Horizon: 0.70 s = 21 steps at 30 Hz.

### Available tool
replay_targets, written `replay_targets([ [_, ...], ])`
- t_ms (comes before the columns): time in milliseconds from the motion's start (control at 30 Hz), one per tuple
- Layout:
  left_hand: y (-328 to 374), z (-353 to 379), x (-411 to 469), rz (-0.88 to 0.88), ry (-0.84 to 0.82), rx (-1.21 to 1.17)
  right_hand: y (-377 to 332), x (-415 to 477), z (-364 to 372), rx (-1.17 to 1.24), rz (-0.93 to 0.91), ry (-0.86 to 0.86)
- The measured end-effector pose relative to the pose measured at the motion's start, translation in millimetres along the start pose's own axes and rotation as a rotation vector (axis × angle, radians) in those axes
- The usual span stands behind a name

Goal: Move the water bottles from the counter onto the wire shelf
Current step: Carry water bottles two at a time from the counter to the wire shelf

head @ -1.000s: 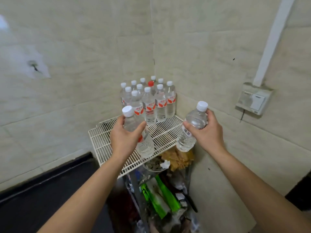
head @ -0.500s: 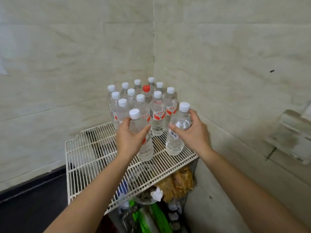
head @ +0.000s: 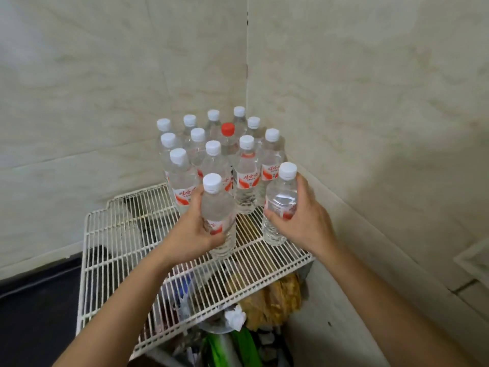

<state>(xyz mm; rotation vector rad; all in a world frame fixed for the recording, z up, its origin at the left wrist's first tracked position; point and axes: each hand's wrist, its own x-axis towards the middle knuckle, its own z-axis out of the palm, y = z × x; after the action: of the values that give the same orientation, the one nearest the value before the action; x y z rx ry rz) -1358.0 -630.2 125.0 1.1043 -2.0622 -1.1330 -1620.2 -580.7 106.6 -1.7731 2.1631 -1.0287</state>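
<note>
You are standing over the white wire shelf (head: 127, 242), which is sitting in the tiled corner, and you are in the placing step. Just beyond both of your hands, a cluster of upright water bottles (head: 246, 176) is filling the back corner of the shelf, one of them wearing a red cap (head: 228, 129). Your left hand (head: 190, 231) is wrapping around the body of one white-capped bottle (head: 218, 218), whose base is resting on or just above the wires in front of the cluster; which of the two is hard to tell. Your right hand (head: 304, 218) is gripping a second bottle (head: 279, 207) from its right side, with that base also meeting the wires or nearly so, just beside the wall. Next, you are likely settling both bottles flat across the wires, upright and close against the cluster, before loosening your fingers. Watch the gaps between wires: a base landing unevenly could tip a bottle into its neighbours.
</note>
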Motion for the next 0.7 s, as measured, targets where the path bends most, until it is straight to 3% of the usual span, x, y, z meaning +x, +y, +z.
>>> replay_targets([
  [67, -1.4, -5.2, 1.7, -0.023, -0.019, 0.021, 6.0, 2.0, -3.3, 0.048, -0.008, -0.057],
  [133, -0.1, -2.1, 4.1, -0.037, 0.069, 0.012, 9.9, 4.4, -6.8, 0.130, -0.029, -0.095],
  [300, 17.2, 32.3, 24.3, -0.017, 0.254, -0.016, 6.7, 17.9, -16.0, 0.083, -0.125, -0.073],
  [467, 36.7, 66.6, 50.9, 0.021, 0.307, 0.065, 11.4, 39.6, -16.8, 0.161, -0.116, -0.037],
  [700, 36.1, 61.7, 58.9, -0.038, 0.172, 0.192, 21.8, 42.6, -10.5, 0.223, -0.112, -0.084],
])
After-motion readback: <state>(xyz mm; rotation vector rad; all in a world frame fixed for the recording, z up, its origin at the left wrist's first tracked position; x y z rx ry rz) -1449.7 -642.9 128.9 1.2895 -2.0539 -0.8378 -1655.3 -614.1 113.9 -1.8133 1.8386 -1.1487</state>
